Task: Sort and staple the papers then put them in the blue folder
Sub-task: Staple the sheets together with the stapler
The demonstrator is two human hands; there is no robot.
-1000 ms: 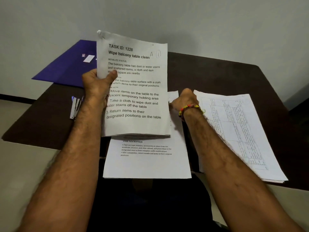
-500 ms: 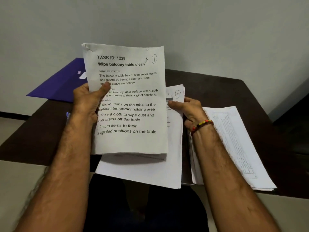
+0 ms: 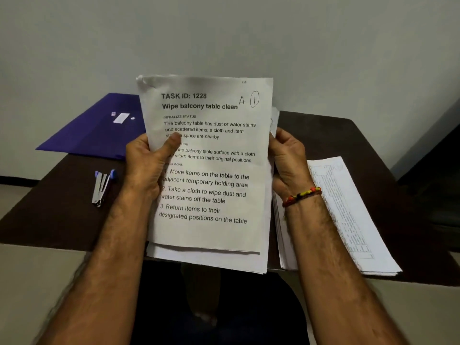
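The left hand (image 3: 149,165) grips the left edge of a sheaf of papers (image 3: 209,170), its thumb pressed across the printed front sheet and its fingers hidden behind; the right hand (image 3: 288,160) holds the right edge of the same sheaf, thumb forward and fingers curled round the back, with a beaded bracelet (image 3: 302,195) at its wrist. The sheaf is held up off the desk (image 3: 323,130), nearly upright and facing the camera; the front sheet reads "TASK ID: 1228, Wipe balcony table clean", with a handwritten A and a circled 1 at its top right (its top left corner is crumpled); further sheets show behind it, poking out along the bottom and the right edge, not squared up with the front one.

To the right of the right forearm a second stack of papers (image 3: 348,220) lies flat on the dark brown desk, its top sheet printed with a table; its near end overhangs the front edge of the desk. The blue folder (image 3: 99,130) lies closed at the far left corner, partly over the edge of the desk, with a white label on its cover. A stapler (image 3: 102,188) lies on the desk near the left forearm, between the folder and the near edge, apart from both hands.
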